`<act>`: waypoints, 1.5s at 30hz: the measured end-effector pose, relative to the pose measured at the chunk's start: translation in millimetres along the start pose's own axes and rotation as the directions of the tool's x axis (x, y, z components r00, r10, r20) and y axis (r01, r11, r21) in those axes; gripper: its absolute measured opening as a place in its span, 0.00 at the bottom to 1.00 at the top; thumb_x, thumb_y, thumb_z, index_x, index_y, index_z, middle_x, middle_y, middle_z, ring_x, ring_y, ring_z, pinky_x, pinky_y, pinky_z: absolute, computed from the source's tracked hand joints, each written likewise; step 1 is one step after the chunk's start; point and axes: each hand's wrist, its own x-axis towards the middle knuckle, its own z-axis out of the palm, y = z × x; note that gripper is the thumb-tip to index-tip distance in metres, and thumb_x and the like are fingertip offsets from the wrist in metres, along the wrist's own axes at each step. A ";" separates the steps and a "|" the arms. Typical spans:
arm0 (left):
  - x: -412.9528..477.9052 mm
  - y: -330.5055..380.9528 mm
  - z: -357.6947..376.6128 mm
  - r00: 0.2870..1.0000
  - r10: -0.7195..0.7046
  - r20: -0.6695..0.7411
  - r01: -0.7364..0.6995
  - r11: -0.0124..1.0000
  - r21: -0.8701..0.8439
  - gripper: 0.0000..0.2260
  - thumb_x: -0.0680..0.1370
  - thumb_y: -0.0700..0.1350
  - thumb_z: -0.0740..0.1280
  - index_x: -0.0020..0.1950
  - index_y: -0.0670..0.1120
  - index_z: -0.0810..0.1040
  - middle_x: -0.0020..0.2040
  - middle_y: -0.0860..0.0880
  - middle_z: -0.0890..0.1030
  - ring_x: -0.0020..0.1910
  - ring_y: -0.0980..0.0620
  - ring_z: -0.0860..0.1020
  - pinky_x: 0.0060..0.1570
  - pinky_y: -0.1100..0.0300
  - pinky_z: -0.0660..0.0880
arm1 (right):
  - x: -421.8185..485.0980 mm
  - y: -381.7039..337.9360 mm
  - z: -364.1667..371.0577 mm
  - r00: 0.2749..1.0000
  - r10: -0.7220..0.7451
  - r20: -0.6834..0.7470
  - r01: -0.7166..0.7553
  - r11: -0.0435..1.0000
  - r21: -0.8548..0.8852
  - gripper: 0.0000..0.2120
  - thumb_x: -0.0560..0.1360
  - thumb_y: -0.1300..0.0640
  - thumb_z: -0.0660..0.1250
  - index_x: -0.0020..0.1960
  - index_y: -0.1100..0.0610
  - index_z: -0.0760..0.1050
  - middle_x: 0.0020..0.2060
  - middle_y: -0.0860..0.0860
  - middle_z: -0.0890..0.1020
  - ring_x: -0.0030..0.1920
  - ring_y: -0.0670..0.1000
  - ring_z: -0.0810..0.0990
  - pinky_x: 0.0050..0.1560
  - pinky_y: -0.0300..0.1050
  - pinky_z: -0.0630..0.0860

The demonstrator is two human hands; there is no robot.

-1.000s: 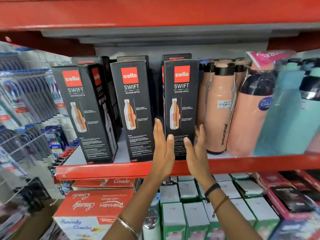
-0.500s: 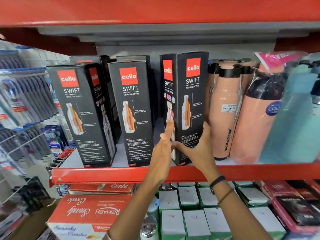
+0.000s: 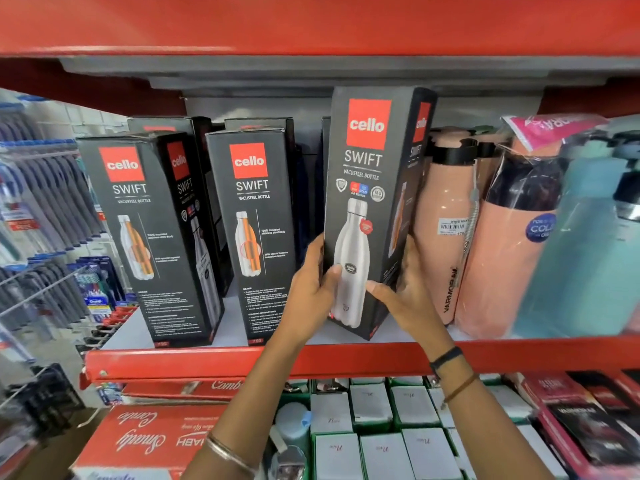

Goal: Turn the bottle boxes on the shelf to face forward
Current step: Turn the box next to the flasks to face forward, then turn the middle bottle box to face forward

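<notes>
Three black Cello Swift bottle boxes stand at the front of the red shelf (image 3: 519, 351). The right box (image 3: 367, 174) is tilted slightly and shows its face with a plain steel bottle picture. My left hand (image 3: 311, 282) grips its lower left edge and my right hand (image 3: 405, 292) grips its lower right corner. The middle box (image 3: 254, 216) and the left box (image 3: 145, 220) each show a side with an orange cutaway bottle. More black boxes stand behind them, mostly hidden.
Peach-coloured bottles (image 3: 446, 230) and teal bottles (image 3: 588, 254) in plastic wrap stand right beside the held box. An upper red shelf (image 3: 311, 26) hangs close above. Toothbrush racks (image 3: 45, 202) are at the left. White and green boxes (image 3: 381, 427) fill the shelf below.
Both hands closed on the right box and turned it. Its face with the steel bottle picture now points forward, and the box sits higher and closer in view.
</notes>
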 end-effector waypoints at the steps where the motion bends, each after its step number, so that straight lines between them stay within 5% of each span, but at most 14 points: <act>1: 1.2 -1.0 -0.8 1.000 0.008 -0.005 -0.008 1.000 -0.001 0.23 0.80 0.37 0.59 0.74 0.48 0.60 0.60 0.64 0.73 0.55 0.78 0.71 0.53 0.79 0.66 | 0.1 1.5 -0.8 1.000 0.006 0.026 -0.005 1.000 -0.025 0.50 0.65 0.47 0.70 0.77 0.52 0.44 0.77 0.48 0.56 0.77 0.45 0.56 0.77 0.53 0.57; 5: -0.5 -5.7 0.6 0.998 0.014 -0.055 -0.013 0.999 0.034 0.24 0.79 0.33 0.58 0.74 0.46 0.59 0.60 0.61 0.73 0.55 0.81 0.69 0.52 0.81 0.64 | 1.2 4.4 -0.3 0.993 0.004 0.115 0.010 0.993 -0.119 0.45 0.70 0.48 0.66 0.77 0.49 0.41 0.79 0.49 0.47 0.78 0.45 0.48 0.78 0.54 0.50; 11: -8.1 -16.1 4.9 0.997 0.036 -0.069 -0.031 0.996 0.079 0.29 0.80 0.33 0.57 0.77 0.53 0.54 0.66 0.67 0.67 0.63 0.80 0.64 0.65 0.74 0.64 | -0.7 11.4 6.6 0.980 -0.042 0.195 0.076 0.982 -0.173 0.35 0.79 0.56 0.60 0.78 0.53 0.42 0.79 0.47 0.49 0.78 0.41 0.49 0.78 0.45 0.50; 14: -9.1 -16.7 6.5 0.998 0.041 -0.043 -0.035 0.991 0.132 0.29 0.81 0.36 0.57 0.78 0.54 0.52 0.66 0.63 0.68 0.63 0.66 0.72 0.59 0.71 0.69 | -5.1 21.2 8.6 0.987 -0.024 0.158 0.050 0.985 -0.163 0.34 0.79 0.54 0.59 0.78 0.50 0.44 0.79 0.45 0.53 0.77 0.42 0.53 0.77 0.47 0.54; 16: -6.9 -15.4 6.3 1.000 0.014 -0.025 -0.010 0.988 0.152 0.30 0.81 0.36 0.56 0.78 0.55 0.49 0.64 0.62 0.69 0.61 0.58 0.73 0.56 0.68 0.68 | -4.4 22.2 11.3 0.992 -0.036 0.121 0.059 0.980 -0.190 0.32 0.80 0.56 0.60 0.78 0.51 0.46 0.78 0.46 0.56 0.77 0.42 0.55 0.76 0.47 0.56; 21: -17.7 -18.0 3.5 0.999 -0.043 0.033 0.038 0.989 0.141 0.30 0.81 0.40 0.58 0.78 0.56 0.46 0.51 0.67 0.73 0.40 0.65 0.76 0.44 0.70 0.71 | -8.1 25.5 24.6 0.998 -0.046 -0.038 0.037 0.976 -0.213 0.30 0.79 0.58 0.61 0.77 0.55 0.52 0.77 0.50 0.61 0.76 0.47 0.59 0.75 0.51 0.59; 23: -32.5 -18.6 4.3 0.999 -0.020 0.046 0.017 0.997 0.081 0.29 0.81 0.43 0.58 0.77 0.55 0.48 0.67 0.59 0.72 0.58 0.71 0.74 0.59 0.69 0.70 | -18.5 22.6 32.0 0.985 -0.048 -0.167 0.016 0.982 -0.187 0.28 0.79 0.58 0.62 0.76 0.57 0.56 0.75 0.52 0.64 0.75 0.49 0.62 0.75 0.52 0.61; 25: -49.5 -14.6 0.2 0.998 0.045 -0.032 -0.045 0.999 0.011 0.23 0.81 0.43 0.59 0.76 0.52 0.59 0.74 0.54 0.68 0.71 0.65 0.66 0.69 0.65 0.65 | -33.4 14.9 43.7 0.924 -0.153 -0.349 0.086 0.976 -0.200 0.25 0.78 0.59 0.63 0.72 0.60 0.61 0.72 0.52 0.66 0.73 0.49 0.64 0.74 0.47 0.61; 27: -62.6 -8.9 -8.6 0.965 0.151 -0.215 -0.150 0.988 0.021 0.16 0.81 0.41 0.58 0.69 0.47 0.71 0.66 0.52 0.77 0.67 0.59 0.73 0.65 0.63 0.71 | -47.5 3.3 59.7 0.842 -0.296 -0.452 0.201 0.948 -0.246 0.21 0.77 0.61 0.61 0.69 0.61 0.64 0.67 0.54 0.69 0.72 0.50 0.64 0.73 0.43 0.61; 30: -70.7 -6.4 -27.8 0.852 0.288 -0.438 -0.267 0.957 0.109 0.13 0.81 0.42 0.56 0.62 0.48 0.75 0.59 0.52 0.79 0.62 0.54 0.77 0.62 0.58 0.73 | -60.0 -9.7 86.2 0.832 -0.427 -0.354 0.356 0.900 -0.250 0.18 0.76 0.62 0.61 0.66 0.60 0.67 0.63 0.52 0.72 0.70 0.45 0.67 0.71 0.40 0.63; 33: -68.7 -19.1 -46.2 0.810 0.245 -0.533 -0.222 0.969 0.108 0.16 0.81 0.45 0.55 0.68 0.48 0.69 0.66 0.48 0.73 0.69 0.48 0.71 0.68 0.48 0.68 | -61.1 -18.3 116.4 0.935 -0.324 -0.147 0.305 0.942 -0.136 0.21 0.77 0.62 0.62 0.70 0.59 0.65 0.67 0.52 0.71 0.71 0.46 0.67 0.71 0.44 0.66; 39: -67.5 -38.2 -70.2 0.948 -0.064 -0.310 0.056 0.998 -0.034 0.21 0.80 0.56 0.48 0.74 0.61 0.54 0.77 0.62 0.56 0.75 0.68 0.53 0.76 0.58 0.52 | -53.4 -11.0 155.1 0.999 -0.005 -0.035 -0.001 0.986 -0.165 0.38 0.77 0.49 0.64 0.75 0.49 0.42 0.75 0.44 0.52 0.77 0.45 0.51 0.76 0.41 0.53; 42: -68.3 -42.7 -81.5 0.977 -0.146 -0.153 0.120 0.979 -0.164 0.23 0.76 0.68 0.47 0.72 0.69 0.54 0.77 0.63 0.58 0.76 0.66 0.55 0.77 0.51 0.54 | -45.4 -13.5 160.3 0.997 0.049 -0.058 -0.059 0.980 -0.189 0.41 0.74 0.53 0.69 0.76 0.53 0.47 0.70 0.43 0.59 0.70 0.39 0.58 0.66 0.21 0.52; 45: -65.0 -40.5 -93.1 0.977 -0.194 -0.085 0.170 0.958 -0.231 0.29 0.70 0.75 0.47 0.70 0.72 0.57 0.75 0.56 0.67 0.74 0.57 0.64 0.75 0.48 0.60 | -37.0 -18.2 158.1 0.996 0.075 -0.054 -0.082 0.985 -0.151 0.42 0.70 0.50 0.73 0.75 0.52 0.52 0.67 0.45 0.66 0.67 0.42 0.65 0.67 0.31 0.61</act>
